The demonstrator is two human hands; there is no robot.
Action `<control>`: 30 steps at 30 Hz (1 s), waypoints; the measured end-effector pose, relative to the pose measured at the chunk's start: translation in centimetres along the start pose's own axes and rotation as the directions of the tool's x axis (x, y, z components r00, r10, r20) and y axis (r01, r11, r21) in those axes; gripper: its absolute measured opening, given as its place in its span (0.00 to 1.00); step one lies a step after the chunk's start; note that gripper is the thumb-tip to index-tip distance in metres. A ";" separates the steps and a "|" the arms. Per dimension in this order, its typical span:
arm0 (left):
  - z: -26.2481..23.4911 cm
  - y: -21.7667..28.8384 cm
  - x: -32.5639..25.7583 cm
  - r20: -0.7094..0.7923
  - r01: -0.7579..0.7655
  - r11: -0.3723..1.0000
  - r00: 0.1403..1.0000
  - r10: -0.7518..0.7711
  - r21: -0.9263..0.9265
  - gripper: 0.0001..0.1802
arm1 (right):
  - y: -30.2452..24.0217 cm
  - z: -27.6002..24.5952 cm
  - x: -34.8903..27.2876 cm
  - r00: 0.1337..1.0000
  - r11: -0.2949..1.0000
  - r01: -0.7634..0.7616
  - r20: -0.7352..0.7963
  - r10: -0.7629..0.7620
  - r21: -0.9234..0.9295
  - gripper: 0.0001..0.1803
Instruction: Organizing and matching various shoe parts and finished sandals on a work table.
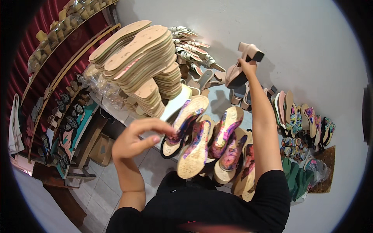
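Note:
My right hand (248, 66) is raised near the wall at the end of my outstretched arm. Its fingers are wrapped round a pale pink heeled sandal (235, 76) with a dark block heel; whether a second one is in the same grasp, I cannot tell. My left hand (139, 136) is held with thumb and fingers apart and nothing in it. Its fingertips are beside a floral wedge sandal (187, 113); touching or not is unclear. Several similar sandals with tan insoles stand in front of me, among them a purple-patterned one (226, 128).
Tall stacks of beige insoles (136, 50) rise at the back left. White strappy sandals (190, 50) are piled beside them. Rows of sandals (301, 112) and green footwear (297, 174) stand at right. Shelves (58, 50) with heels and shoes line the left, above a cardboard box (101, 149).

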State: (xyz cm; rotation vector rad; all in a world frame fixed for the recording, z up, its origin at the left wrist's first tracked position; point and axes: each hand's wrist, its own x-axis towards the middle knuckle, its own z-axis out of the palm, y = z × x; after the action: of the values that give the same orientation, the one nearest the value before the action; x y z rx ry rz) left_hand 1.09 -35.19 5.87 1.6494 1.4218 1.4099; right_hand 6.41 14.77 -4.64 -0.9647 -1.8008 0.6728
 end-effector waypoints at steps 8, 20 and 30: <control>-5.6 -8.8 -8.0 0.402 0.216 0.948 0.909 -0.108 -0.235 0.06 | -5.7 1.9 0.2 0.908 0.932 -0.347 -0.211 0.362 0.107 0.20; -9.0 -24.4 -16.4 0.125 0.630 0.432 0.471 -0.873 0.646 0.24 | -4.3 3.8 -6.1 0.979 0.846 -0.132 0.063 0.191 -0.516 0.30; -9.0 -24.3 -10.0 0.388 0.625 0.601 0.460 -0.799 0.497 0.24 | 4.2 7.7 -6.1 0.752 0.585 -0.394 0.117 0.649 -0.709 0.29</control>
State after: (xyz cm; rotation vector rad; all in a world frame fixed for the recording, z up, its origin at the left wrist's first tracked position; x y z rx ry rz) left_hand -15.00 -39.26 -16.41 1.1729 1.6697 0.1572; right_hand 2.11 11.61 -13.92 -2.0484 -2.1368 0.6116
